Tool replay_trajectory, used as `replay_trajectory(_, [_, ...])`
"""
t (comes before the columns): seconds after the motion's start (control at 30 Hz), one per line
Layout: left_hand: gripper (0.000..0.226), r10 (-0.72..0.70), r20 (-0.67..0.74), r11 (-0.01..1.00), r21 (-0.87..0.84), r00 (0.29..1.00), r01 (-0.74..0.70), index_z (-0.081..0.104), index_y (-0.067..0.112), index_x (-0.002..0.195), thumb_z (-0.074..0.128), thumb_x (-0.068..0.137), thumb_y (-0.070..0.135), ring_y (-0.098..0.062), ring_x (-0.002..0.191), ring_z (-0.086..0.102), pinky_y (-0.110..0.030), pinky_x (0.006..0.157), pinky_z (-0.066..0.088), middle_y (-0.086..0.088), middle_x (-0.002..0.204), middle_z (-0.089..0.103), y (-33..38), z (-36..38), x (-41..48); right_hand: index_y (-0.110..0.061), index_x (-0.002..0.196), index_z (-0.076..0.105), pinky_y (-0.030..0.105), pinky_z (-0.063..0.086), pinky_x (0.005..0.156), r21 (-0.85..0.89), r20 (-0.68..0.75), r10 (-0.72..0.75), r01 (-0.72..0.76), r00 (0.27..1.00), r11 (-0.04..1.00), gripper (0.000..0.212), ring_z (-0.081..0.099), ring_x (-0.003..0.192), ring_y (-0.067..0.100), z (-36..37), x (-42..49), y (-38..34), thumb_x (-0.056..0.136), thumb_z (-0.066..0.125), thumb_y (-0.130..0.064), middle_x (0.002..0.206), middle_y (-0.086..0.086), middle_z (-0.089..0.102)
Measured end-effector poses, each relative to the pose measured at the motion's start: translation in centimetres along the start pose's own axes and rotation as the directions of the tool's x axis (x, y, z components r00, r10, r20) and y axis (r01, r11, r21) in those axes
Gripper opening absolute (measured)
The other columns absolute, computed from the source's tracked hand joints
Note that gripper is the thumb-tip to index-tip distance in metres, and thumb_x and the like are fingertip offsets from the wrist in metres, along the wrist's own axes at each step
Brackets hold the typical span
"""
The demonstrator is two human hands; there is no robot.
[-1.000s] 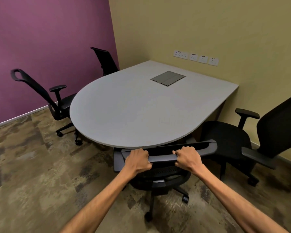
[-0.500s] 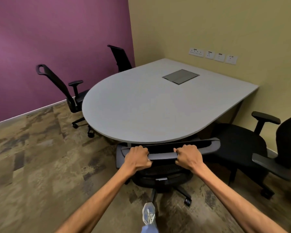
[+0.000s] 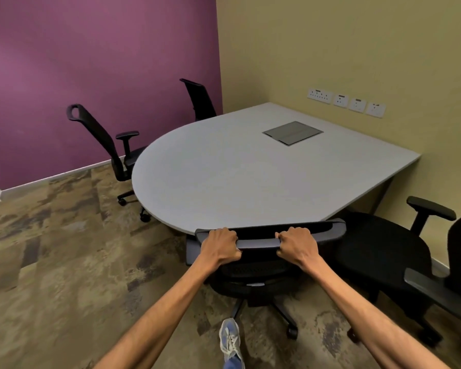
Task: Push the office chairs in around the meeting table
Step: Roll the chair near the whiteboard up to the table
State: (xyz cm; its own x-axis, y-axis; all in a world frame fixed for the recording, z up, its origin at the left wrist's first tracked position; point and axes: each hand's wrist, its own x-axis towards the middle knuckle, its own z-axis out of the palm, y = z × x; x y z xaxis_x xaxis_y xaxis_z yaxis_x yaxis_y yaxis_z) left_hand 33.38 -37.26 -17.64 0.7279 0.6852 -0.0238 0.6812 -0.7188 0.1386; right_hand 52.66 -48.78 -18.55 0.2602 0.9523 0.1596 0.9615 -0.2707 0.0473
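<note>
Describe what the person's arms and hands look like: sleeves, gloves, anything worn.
Both forearms are bare to the frame edge, with no sleeves in view. The left hand and right hand wear no gloves, and no watch, ring or wristband is visible.

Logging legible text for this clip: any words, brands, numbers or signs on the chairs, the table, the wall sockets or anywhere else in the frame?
No readable text anywhere.
Wall sockets: small dark marks on the plates, too small to read.
Table: plain grey top; the hatch bears no label.
Chair back gripped by the left hand and right hand: no visible brand.
Shoe: no legible logo.
</note>
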Motion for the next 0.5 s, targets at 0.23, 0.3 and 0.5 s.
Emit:
replay_trajectory(0.23, [0.017,-0.032,0.022,0.997,0.077,0.999,0.030,0.047,0.012,0.063,0.054,0.071,0.025,-0.033,0.073,0.058,-0.036,0.062,0.041,-0.003,0.065,0.046,-0.7,-0.5,5.5,-0.015,0.093,0.072,0.030,0.033,0.059,0.044,0.066,-0.079,0.076,0.995,0.996,0.026,0.056,0.063,0.026,-0.2,5.5,2.0,0.083,0.050,-0.026,0.069,0.006,0.063])
replay_trajectory(0.3, [0.019,-0.044,0.035,0.997,0.073,0.998,0.041,0.041,0.014,0.058,0.053,0.069,0.025,-0.033,0.070,0.058,-0.037,0.061,0.041,-0.001,0.060,0.043,-1.6,-0.9,6.5,-0.014,0.089,0.071,0.029,0.030,0.060,0.045,0.072,-0.093,0.090,0.993,0.995,0.026,0.061,0.069,0.024,-0.1,6.9,1.9,0.085,0.050,-0.028,0.074,0.006,0.067])
replay_trajectory(0.5, [0.016,-0.046,0.091,0.984,0.173,0.995,0.030,0.048,0.014,0.064,0.054,0.067,0.027,-0.032,0.073,0.062,-0.035,0.064,0.042,-0.002,0.063,0.049,-5.1,-1.5,9.2,-0.013,0.086,0.071,0.030,0.032,0.057,0.060,0.051,-0.098,0.095,0.994,0.994,0.026,0.063,0.069,0.026,1.5,9.7,-0.3,0.084,0.048,-0.027,0.074,0.006,0.068])
